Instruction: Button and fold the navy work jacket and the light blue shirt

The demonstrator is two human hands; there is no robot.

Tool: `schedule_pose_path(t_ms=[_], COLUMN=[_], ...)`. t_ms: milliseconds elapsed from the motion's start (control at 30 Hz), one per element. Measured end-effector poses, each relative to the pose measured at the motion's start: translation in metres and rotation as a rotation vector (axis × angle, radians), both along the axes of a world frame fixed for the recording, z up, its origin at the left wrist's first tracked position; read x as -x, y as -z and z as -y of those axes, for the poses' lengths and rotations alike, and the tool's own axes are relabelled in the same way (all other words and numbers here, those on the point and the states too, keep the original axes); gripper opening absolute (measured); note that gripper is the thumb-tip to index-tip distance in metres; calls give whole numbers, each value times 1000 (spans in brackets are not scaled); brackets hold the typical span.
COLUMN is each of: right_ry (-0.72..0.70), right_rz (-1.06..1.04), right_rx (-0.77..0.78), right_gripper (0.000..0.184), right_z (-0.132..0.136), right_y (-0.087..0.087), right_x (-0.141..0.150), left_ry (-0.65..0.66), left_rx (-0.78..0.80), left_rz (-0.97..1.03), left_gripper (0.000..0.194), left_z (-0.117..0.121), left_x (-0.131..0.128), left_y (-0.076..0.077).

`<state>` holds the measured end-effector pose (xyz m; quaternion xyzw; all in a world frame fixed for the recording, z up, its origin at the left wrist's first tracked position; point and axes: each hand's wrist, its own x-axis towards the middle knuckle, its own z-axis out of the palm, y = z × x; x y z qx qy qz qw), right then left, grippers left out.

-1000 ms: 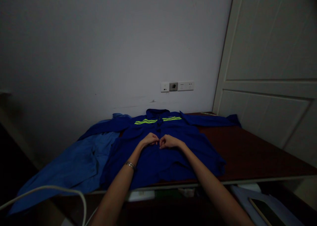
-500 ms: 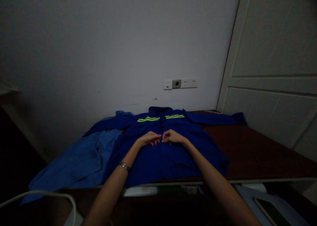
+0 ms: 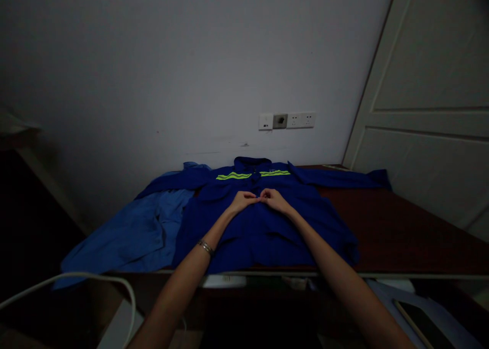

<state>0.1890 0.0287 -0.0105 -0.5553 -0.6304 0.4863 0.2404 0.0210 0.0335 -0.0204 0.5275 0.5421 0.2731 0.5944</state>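
Note:
A dark blue work jacket (image 3: pixel 229 237) with yellow-green reflective stripes across its chest lies spread on the table, collar toward the wall and sleeves out to both sides. Over its front middle, below the stripes, my left hand (image 3: pixel 243 200) and my right hand (image 3: pixel 274 200) meet at the fingertips. Both pinch the jacket's front placket, where a bit of blue cloth shows between them. A bracelet (image 3: pixel 206 246) circles my left wrist. Any button or fastener under the fingers is too small and dark to make out.
A lighter blue garment (image 3: pixel 126 237) lies to the left, partly under the jacket's sleeve. The dark red tabletop (image 3: pixel 401 226) extends right toward a pale door (image 3: pixel 428 84). Wall sockets (image 3: pixel 287 121) sit behind. A white cable (image 3: pixel 95 276) loops at lower left; a phone (image 3: pixel 422 323) lies at lower right.
My hands have come together at the fingertips and now pinch the jacket's front; before, they were slightly apart. The camera view has shifted a little.

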Motion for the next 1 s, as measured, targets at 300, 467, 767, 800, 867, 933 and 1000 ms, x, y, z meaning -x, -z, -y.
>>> schedule_pose_path(t_ms=[300, 467, 767, 800, 867, 933, 1000], right_ry=[-2, 14, 3, -2, -10, -11, -21], right_rz=[43, 64, 71, 72, 65, 48, 23], right_rx=[15, 21, 36, 37, 36, 42, 52], right_gripper=[14, 12, 12, 12, 13, 14, 13], right_z=[5, 6, 6, 5, 5, 5, 5], right_y=[-2, -3, -5, -4, -3, -3, -2], right_x=[2, 3, 2, 2, 1, 1, 1], left_ry=[8, 19, 129, 126, 108, 75, 38], left_rx=[39, -34, 9, 14, 36, 70, 101], left_rz=[15, -26, -86, -100, -98, -58, -34], left_gripper=[27, 22, 32, 33, 35, 35, 33], left_z=[0, -1, 5, 6, 8, 11, 13], left_x=[3, 9, 18, 17, 13, 9, 6], left_y=[5, 2, -6, -5, -5, -6, -7])
